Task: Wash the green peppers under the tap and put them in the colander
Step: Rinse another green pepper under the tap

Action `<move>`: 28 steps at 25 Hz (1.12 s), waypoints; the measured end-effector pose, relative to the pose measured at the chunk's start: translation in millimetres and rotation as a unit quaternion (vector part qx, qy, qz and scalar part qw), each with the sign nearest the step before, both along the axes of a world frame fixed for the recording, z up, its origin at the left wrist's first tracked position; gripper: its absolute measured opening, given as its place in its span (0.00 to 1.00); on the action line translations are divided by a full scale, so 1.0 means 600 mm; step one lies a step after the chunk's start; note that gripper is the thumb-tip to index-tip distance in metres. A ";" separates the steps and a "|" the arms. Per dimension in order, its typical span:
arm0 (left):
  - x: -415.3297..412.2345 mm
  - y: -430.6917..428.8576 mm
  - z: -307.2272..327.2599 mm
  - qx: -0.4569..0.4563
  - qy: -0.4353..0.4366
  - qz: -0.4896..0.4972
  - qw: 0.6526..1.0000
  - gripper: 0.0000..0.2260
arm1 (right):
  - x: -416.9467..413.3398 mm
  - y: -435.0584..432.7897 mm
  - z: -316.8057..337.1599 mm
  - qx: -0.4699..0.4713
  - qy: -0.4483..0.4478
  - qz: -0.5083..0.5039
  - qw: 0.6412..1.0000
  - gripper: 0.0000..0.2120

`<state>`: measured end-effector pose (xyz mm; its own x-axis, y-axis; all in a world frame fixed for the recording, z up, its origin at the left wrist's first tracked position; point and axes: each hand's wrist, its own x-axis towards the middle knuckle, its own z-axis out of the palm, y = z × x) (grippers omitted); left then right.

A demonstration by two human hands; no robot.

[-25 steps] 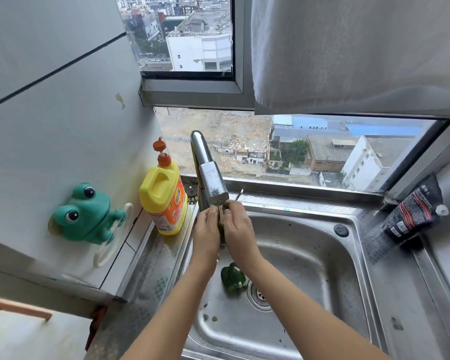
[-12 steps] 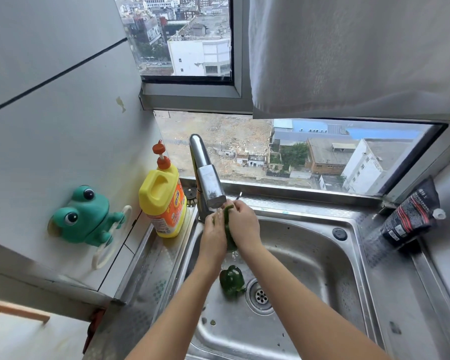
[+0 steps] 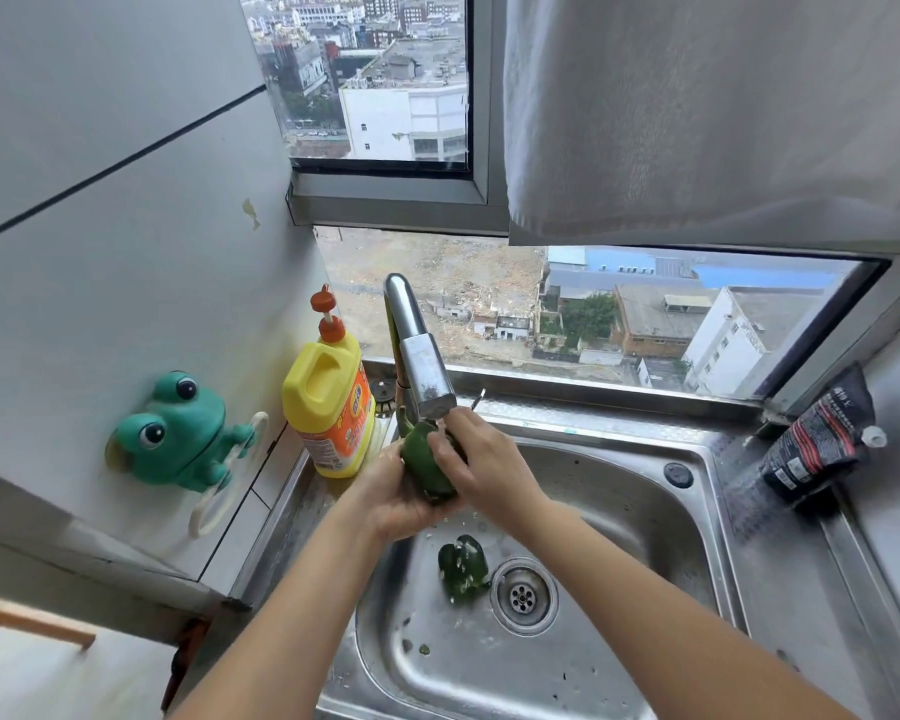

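Starting at the far left, a wooden bar [image 3: 32,622] sticks out low by the wall, and above it a green frog holder [image 3: 178,433] clings to the tiled wall with a pale ring [image 3: 224,480] hanging from its front. Just right of the frog, a yellow bottle [image 3: 328,407] with an orange pump top stands on the steel rim beside the sink [image 3: 619,501]. Next comes the tap [image 3: 417,350], its squared spout angled down over the basin's back left corner, and water falls from it. Directly under the spout the left hand [image 3: 391,501] cups a green pepper [image 3: 427,465] from below and from the left, fingers curled up around it. The right hand [image 3: 484,459] lies over the pepper's right side with its fingers spread across the skin and thumb near the spout, so both hands are closed around the same pepper, which is tilted with its stem end up towards the tap. Below the hands, a second pepper [image 3: 463,566] lies wet on the basin floor, just left of the drain [image 3: 523,597]. A small green scrap [image 3: 424,650] sits on the basin floor nearer the front. Behind the sink a window [image 3: 645,314] looks out on rooftops, with a white cloth [image 3: 723,111] hanging across its upper part. At the far right a black pouch [image 3: 817,439] with a white cap leans in the corner of the desk.
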<state>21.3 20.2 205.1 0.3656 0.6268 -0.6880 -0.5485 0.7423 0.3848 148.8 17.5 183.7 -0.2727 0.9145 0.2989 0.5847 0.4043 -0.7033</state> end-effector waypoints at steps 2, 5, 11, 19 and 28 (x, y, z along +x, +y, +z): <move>0.019 0.000 -0.003 0.047 0.024 0.040 0.998 0.14 | -0.024 0.010 0.003 -0.093 0.068 -0.124 0.986 0.14; 0.045 -0.003 -0.020 0.157 0.124 0.111 0.974 0.13 | -0.033 0.041 0.012 -0.337 0.302 -0.233 0.861 0.18; 0.032 -0.018 -0.038 0.400 0.287 0.089 0.866 0.12 | -0.019 0.044 0.021 -0.534 0.460 -0.169 0.689 0.15; 0.003 0.003 0.006 0.120 0.165 -0.113 0.972 0.24 | -0.022 0.019 0.032 -0.049 0.097 -0.080 0.991 0.29; 0.037 -0.006 -0.049 0.290 0.317 0.173 0.886 0.15 | -0.043 -0.006 0.036 -0.081 0.355 -0.168 0.916 0.10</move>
